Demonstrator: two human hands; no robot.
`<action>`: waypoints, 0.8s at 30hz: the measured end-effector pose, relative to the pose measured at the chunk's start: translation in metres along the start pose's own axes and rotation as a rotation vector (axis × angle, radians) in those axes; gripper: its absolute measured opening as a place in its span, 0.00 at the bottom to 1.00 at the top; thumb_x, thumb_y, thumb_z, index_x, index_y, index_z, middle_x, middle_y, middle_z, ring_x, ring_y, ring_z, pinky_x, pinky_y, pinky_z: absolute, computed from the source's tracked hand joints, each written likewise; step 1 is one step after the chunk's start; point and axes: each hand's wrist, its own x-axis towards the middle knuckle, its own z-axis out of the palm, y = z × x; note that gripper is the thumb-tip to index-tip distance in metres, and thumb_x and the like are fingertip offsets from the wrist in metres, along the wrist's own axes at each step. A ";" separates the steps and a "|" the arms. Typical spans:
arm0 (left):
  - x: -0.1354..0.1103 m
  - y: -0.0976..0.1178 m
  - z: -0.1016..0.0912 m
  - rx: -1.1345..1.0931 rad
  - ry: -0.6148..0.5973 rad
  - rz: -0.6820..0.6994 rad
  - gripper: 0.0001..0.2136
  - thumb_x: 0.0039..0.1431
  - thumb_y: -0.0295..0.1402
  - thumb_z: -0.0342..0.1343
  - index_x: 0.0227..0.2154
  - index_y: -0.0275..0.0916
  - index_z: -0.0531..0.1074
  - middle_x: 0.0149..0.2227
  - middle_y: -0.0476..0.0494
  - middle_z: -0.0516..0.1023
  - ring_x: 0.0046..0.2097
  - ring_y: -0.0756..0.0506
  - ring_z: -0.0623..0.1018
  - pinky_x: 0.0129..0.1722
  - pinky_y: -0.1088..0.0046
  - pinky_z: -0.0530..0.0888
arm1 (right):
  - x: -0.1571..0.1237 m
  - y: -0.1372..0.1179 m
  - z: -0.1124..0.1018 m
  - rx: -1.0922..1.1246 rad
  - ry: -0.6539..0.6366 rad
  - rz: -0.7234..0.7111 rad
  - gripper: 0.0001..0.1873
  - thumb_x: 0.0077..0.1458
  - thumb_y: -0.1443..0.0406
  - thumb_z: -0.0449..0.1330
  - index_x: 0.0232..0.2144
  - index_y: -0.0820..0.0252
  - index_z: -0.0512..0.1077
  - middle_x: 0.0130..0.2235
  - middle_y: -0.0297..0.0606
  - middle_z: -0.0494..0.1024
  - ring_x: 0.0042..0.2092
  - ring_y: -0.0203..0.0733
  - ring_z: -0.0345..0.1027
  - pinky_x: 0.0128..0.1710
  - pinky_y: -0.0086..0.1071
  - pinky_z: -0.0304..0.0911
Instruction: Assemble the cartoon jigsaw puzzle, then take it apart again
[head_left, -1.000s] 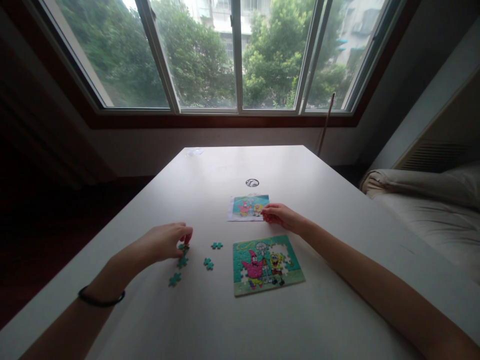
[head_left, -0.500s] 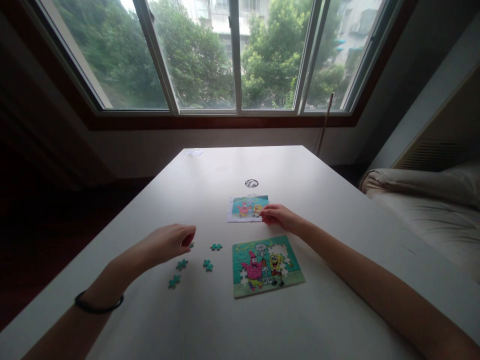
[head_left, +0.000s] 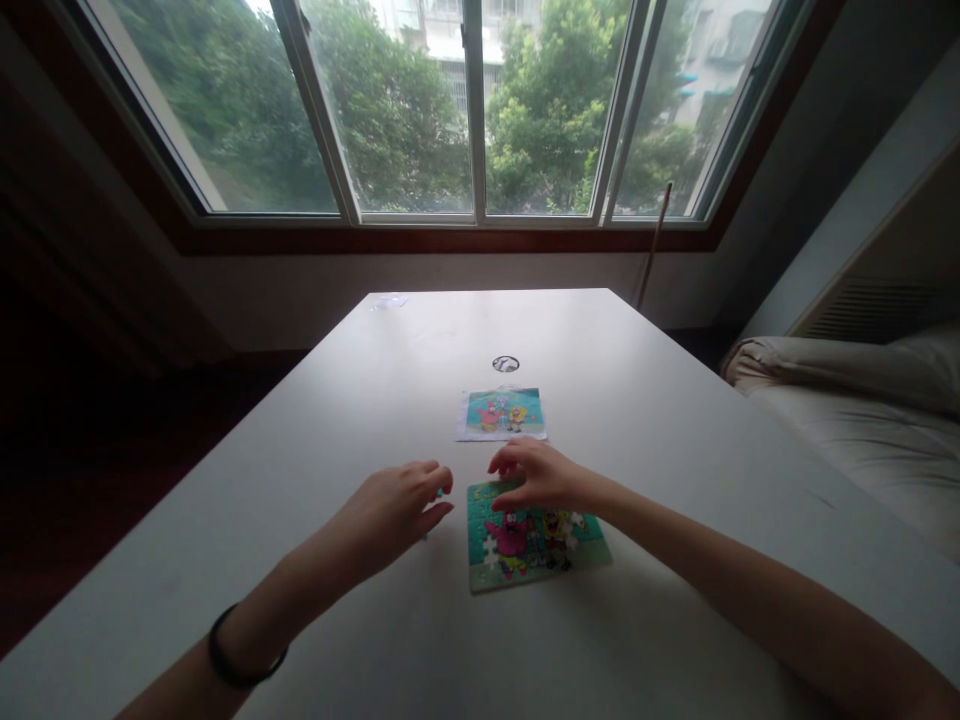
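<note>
My left hand (head_left: 401,505) hovers just left of the puzzle, its thumb and fingers apart. A bit of a teal jigsaw piece (head_left: 440,493) shows in the gap between them. The hand and wrist cover the place of the other loose pieces. Over the top of the jigsaw puzzle (head_left: 540,570) my right hand (head_left: 540,475) is bent, thumb and fingers parted, nothing visible in it. The puzzle shows cartoon figures in a teal scene, with white gaps at its left and right. Its upper part is hidden by my right hand.
Just beyond the puzzle lies a printed picture sheet (head_left: 502,411) of the same scene. A round hole cover (head_left: 505,364) is set in the white table (head_left: 645,640), and a clear plastic scrap (head_left: 390,300) lies at its far left corner. A sofa (head_left: 862,410) stands at right.
My right hand has left the picture sheet and come down over the puzzle. My left hand has moved right, its fingers parting, and now covers the loose pieces.
</note>
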 end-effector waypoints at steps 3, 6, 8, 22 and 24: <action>0.000 0.008 0.003 0.004 -0.002 0.009 0.05 0.58 0.35 0.47 0.33 0.42 0.67 0.34 0.48 0.73 0.34 0.46 0.73 0.30 0.75 0.64 | -0.003 -0.007 0.001 -0.112 -0.037 -0.023 0.24 0.34 0.59 0.68 0.37 0.61 0.73 0.35 0.40 0.71 0.39 0.43 0.63 0.38 0.33 0.57; 0.000 0.013 0.004 -0.009 0.007 0.017 0.05 0.58 0.34 0.48 0.35 0.43 0.67 0.35 0.48 0.72 0.35 0.46 0.73 0.31 0.74 0.65 | -0.003 -0.008 0.001 -0.118 -0.059 -0.020 0.23 0.34 0.61 0.69 0.37 0.60 0.72 0.35 0.39 0.71 0.39 0.43 0.62 0.39 0.33 0.57; 0.000 0.015 0.006 -0.021 0.008 0.029 0.05 0.57 0.32 0.49 0.36 0.43 0.68 0.36 0.48 0.72 0.36 0.45 0.73 0.32 0.73 0.66 | -0.003 -0.007 0.001 -0.111 -0.062 -0.017 0.23 0.34 0.61 0.69 0.37 0.61 0.72 0.35 0.38 0.70 0.39 0.43 0.62 0.40 0.32 0.57; 0.005 0.014 0.031 -0.096 0.126 0.055 0.16 0.56 0.32 0.52 0.48 0.41 0.63 0.45 0.43 0.70 0.46 0.41 0.70 0.44 0.64 0.68 | 0.000 0.002 0.004 -0.094 -0.056 -0.064 0.21 0.35 0.61 0.69 0.34 0.62 0.72 0.34 0.37 0.70 0.38 0.41 0.61 0.36 0.30 0.57; 0.007 0.012 0.036 -0.155 0.151 0.073 0.16 0.55 0.32 0.52 0.48 0.41 0.63 0.45 0.43 0.70 0.47 0.41 0.69 0.45 0.64 0.67 | 0.000 0.003 0.005 -0.079 -0.059 -0.068 0.21 0.34 0.61 0.69 0.33 0.62 0.72 0.33 0.36 0.70 0.37 0.40 0.61 0.36 0.30 0.57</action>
